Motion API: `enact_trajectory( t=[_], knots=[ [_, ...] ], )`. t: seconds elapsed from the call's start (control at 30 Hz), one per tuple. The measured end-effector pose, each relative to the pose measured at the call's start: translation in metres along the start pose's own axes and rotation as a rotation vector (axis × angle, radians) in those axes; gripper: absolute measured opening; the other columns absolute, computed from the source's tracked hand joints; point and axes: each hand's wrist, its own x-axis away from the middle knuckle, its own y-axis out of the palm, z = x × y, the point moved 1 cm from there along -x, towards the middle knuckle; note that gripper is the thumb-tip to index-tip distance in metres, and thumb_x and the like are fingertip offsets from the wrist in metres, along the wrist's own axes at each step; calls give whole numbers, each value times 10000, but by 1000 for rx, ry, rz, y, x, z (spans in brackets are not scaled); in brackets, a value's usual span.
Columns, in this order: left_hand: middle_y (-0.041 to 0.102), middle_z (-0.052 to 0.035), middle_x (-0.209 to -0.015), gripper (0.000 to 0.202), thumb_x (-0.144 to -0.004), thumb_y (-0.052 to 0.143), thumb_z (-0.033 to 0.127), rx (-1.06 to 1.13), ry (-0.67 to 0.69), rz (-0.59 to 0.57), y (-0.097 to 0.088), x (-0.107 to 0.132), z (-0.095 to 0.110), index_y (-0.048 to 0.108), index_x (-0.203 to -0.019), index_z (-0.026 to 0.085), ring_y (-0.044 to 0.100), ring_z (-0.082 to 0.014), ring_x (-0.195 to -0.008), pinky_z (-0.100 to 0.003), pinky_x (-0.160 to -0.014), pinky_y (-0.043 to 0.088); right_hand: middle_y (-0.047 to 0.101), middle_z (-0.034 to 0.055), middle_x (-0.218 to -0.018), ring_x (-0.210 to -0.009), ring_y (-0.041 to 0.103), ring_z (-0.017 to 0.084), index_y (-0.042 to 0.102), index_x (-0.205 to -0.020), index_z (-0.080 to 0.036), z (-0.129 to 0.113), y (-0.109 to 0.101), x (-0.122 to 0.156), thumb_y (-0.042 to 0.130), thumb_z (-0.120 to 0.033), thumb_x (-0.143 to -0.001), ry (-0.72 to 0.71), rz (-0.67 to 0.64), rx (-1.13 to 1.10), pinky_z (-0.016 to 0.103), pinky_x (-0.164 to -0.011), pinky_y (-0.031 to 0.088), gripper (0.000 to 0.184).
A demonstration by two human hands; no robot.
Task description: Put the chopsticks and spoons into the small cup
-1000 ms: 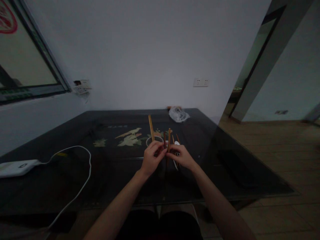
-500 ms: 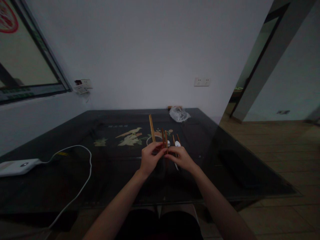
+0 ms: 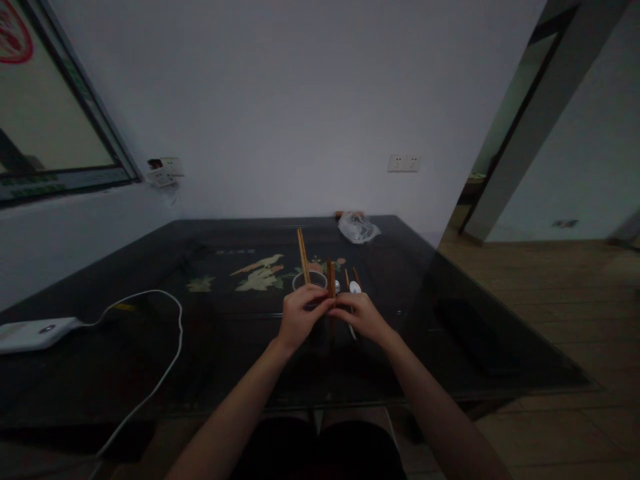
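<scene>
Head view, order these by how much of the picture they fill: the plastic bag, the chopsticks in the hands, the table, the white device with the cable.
Largest to smallest:
1. Table
2. White device, cut off at the left edge
3. Plastic bag
4. Held chopsticks, partly hidden

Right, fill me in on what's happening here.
A person at a dark table holds brown chopsticks roughly upright, with the fingertips of the left hand and right hand close together on them. Lighter chopsticks stand tilted at a round container partly hidden by the left hand. A spoon is partly hidden by the right hand.
</scene>
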Motion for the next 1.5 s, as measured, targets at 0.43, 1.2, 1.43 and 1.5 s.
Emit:
enact_trajectory(
  t=[0.43,1.2,1.43,1.5],
  knots=[
    [676,-41,-733,148,-760,678,304,-29,-1,92,-12,-6,11,686,-725,160,629,-150,-696,-261,-642,522,697,70,-818,-773,631,196,694,-843,-190,-1,-10,-2,544,-508,-840,105,182,-196,302,-681,480,352],
    [685,-36,-715,328,-675,705,416,58,-213,445,-68,-80,-33,689,-795,112,633,-136,-632,-238,-613,526,549,120,-1252,-1177,510,265,489,-1235,-214,43,45,-6,790,-278,-632,390,72,-248,448,-979,419,677],
    [698,-53,-748,331,-682,696,415,5,-285,296,-59,-75,-50,697,-817,114,639,-152,-662,-245,-628,514,536,118,-1294,-1215,492,255,463,-1268,-204,42,50,-10,770,-247,-656,311,87,-268,441,-1041,362,686],
    [702,-53,-754,311,-683,696,406,-13,-296,237,-56,-74,-56,703,-807,120,639,-154,-669,-245,-634,509,530,113,-1301,-1214,492,254,461,-1270,-215,45,52,-10,763,-233,-657,312,92,-277,439,-1026,380,683]
  ],
)
